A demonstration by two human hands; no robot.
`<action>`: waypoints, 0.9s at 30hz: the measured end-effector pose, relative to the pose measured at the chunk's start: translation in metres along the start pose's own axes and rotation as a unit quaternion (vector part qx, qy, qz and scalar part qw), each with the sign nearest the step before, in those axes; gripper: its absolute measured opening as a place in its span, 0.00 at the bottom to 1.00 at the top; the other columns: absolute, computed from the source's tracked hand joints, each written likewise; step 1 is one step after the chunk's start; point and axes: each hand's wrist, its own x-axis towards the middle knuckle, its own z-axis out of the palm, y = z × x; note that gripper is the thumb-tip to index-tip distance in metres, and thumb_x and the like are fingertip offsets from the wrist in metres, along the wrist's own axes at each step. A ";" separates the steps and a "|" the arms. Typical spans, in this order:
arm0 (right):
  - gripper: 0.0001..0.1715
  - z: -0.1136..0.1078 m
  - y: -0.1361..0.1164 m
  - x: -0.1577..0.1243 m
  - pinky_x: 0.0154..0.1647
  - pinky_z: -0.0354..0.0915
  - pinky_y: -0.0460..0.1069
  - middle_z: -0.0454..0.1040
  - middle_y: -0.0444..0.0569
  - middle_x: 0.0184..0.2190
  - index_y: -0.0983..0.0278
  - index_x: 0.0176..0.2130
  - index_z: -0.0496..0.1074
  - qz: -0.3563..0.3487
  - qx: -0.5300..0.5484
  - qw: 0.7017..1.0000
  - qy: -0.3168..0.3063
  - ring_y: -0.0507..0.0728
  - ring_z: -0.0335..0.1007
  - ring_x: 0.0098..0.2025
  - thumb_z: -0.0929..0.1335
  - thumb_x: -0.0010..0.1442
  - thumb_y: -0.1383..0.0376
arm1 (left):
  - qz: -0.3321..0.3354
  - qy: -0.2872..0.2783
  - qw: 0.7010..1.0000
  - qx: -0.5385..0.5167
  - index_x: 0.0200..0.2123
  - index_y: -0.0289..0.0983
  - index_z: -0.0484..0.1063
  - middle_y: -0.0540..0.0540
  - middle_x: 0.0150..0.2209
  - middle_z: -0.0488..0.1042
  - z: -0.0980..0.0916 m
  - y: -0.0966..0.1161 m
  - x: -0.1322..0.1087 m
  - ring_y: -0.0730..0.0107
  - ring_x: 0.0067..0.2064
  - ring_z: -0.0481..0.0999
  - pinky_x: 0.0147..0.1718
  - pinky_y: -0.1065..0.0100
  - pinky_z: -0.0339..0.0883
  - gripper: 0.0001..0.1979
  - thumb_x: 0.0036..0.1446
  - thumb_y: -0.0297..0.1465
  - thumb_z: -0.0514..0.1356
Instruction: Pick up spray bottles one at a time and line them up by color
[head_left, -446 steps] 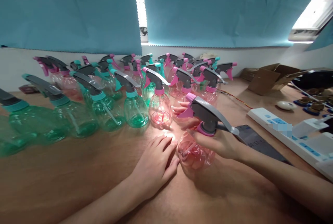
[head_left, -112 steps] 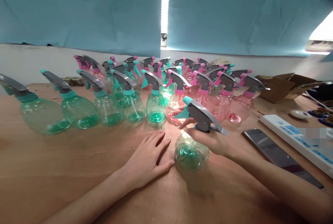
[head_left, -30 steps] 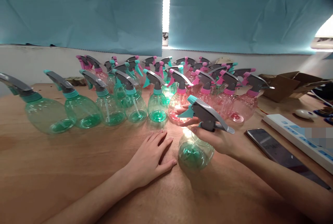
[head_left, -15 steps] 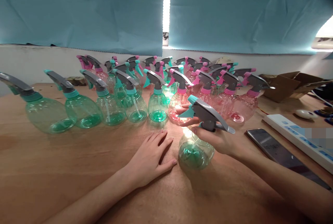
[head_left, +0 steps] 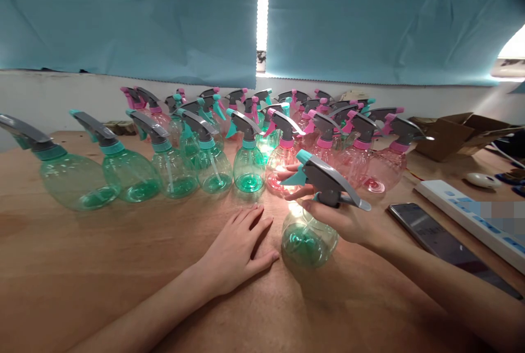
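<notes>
A clear green spray bottle (head_left: 309, 238) with a grey and teal trigger head is in front of me, slightly right of centre. My right hand (head_left: 342, 219) is closed around its neck, just under the head; some fingers show behind the bottle. Flat on the wooden table (head_left: 123, 293) lies my left hand (head_left: 235, 252), fingers spread and holding nothing, its thumb tip close to the bottle's left side. Beyond my hands stands a front row of spray bottles, with green ones (head_left: 249, 170) on the left and pink ones (head_left: 283, 162) on the right.
More pink and teal spray heads crowd behind the front row. To the right lie a phone (head_left: 447, 243), a white power strip (head_left: 471, 222) and a white mouse (head_left: 483, 180). An open cardboard box (head_left: 447, 134) sits at the back right. Blue cloth (head_left: 131, 19) hangs behind the table.
</notes>
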 end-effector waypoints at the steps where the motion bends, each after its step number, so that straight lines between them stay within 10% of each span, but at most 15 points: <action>1: 0.26 0.000 0.000 0.000 0.46 0.74 0.51 0.75 0.50 0.50 0.60 0.47 0.66 -0.004 -0.002 1.000 0.001 0.59 0.71 0.54 0.61 0.47 0.74 | 0.000 0.000 1.000 0.001 0.59 0.37 0.62 0.36 0.63 0.58 0.000 0.000 0.000 0.49 0.64 0.56 0.60 0.46 0.50 0.28 0.61 0.46 0.56; 7: 0.13 0.000 0.005 0.000 0.44 0.74 0.49 0.75 0.49 0.49 0.59 0.37 0.67 -0.039 -0.024 0.999 0.016 0.59 0.70 0.55 0.62 0.50 0.72 | 0.000 0.003 1.000 -0.001 0.59 0.37 0.62 0.36 0.64 0.58 0.001 0.000 -0.001 0.48 0.64 0.56 0.60 0.46 0.50 0.28 0.61 0.46 0.56; 17: 0.22 0.001 0.010 -0.001 0.40 0.76 0.49 0.76 0.49 0.45 0.59 0.47 0.66 -0.036 -0.038 0.998 0.016 0.58 0.75 0.45 0.65 0.51 0.71 | 0.000 -0.001 1.000 -0.001 0.60 0.37 0.61 0.36 0.63 0.58 0.001 0.000 0.000 0.49 0.64 0.56 0.60 0.46 0.50 0.28 0.61 0.46 0.56; 27: 0.28 -0.001 0.018 0.000 0.45 0.75 0.49 0.70 0.50 0.55 0.60 0.52 0.66 -0.056 -0.007 0.998 -0.024 0.58 0.67 0.57 0.64 0.51 0.72 | 0.002 0.004 1.000 0.000 0.60 0.38 0.61 0.36 0.64 0.57 0.001 -0.001 0.000 0.48 0.63 0.56 0.59 0.45 0.51 0.28 0.61 0.46 0.56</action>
